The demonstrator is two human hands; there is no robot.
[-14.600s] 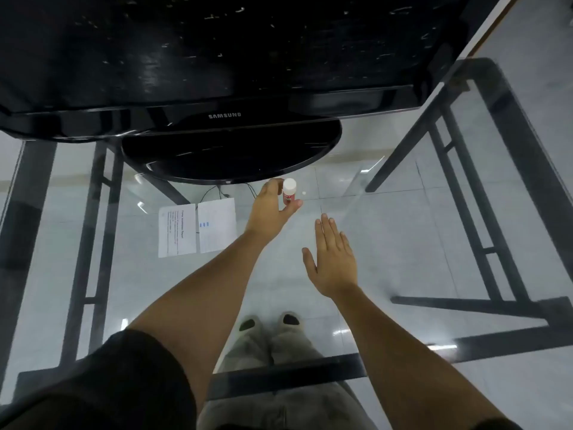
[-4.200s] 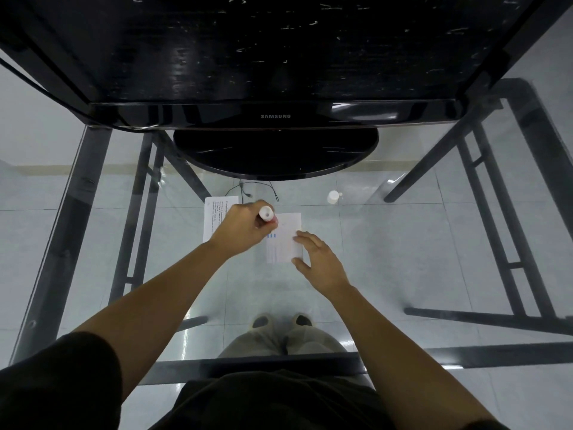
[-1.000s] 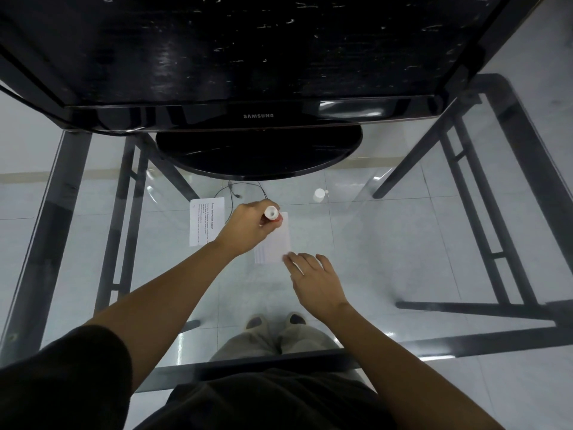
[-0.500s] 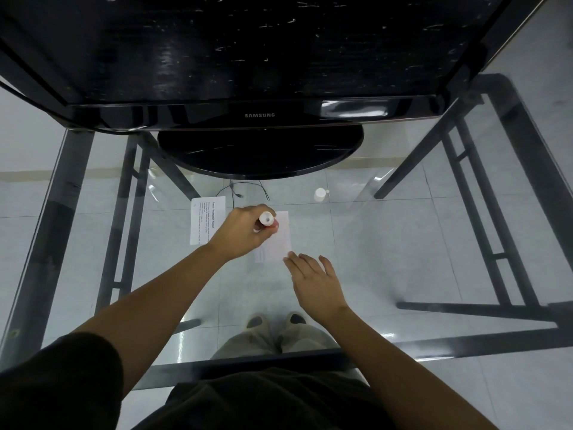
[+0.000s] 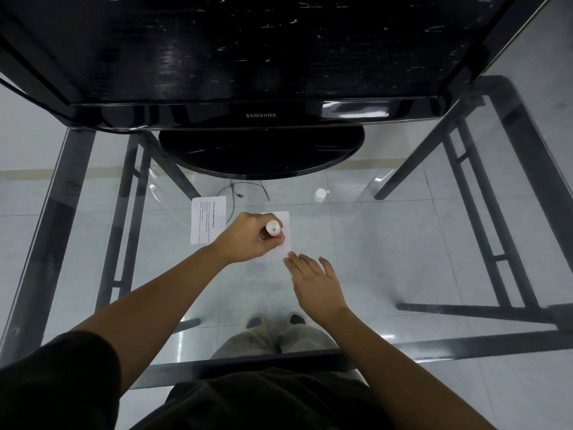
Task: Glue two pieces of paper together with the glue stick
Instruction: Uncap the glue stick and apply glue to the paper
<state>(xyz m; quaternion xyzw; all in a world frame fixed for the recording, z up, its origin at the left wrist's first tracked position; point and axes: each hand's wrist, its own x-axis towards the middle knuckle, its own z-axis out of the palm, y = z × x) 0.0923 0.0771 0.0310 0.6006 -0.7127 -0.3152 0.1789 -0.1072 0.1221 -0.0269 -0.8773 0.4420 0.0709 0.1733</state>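
Observation:
My left hand (image 5: 248, 238) is closed around the glue stick (image 5: 273, 228), held upright with its tip down on a blank white sheet of paper (image 5: 284, 223). Flat on the glass, my right hand (image 5: 313, 279) spreads its fingers, and the fingertips press the near right corner of that sheet. A second sheet with printed text (image 5: 207, 223) lies just to the left, partly behind my left hand. The glue stick's white cap (image 5: 320, 194) stands alone farther back on the right.
Everything rests on a glass table (image 5: 387, 259) with a dark metal frame. A black Samsung monitor (image 5: 260, 57) on a round base (image 5: 260, 153) fills the far side. A thin cable (image 5: 238, 193) hangs below the base. My legs and shoes show through the glass.
My left hand has slid the glue stick slightly toward me over the blank sheet. My right hand stays pressed on the sheet's near corner.

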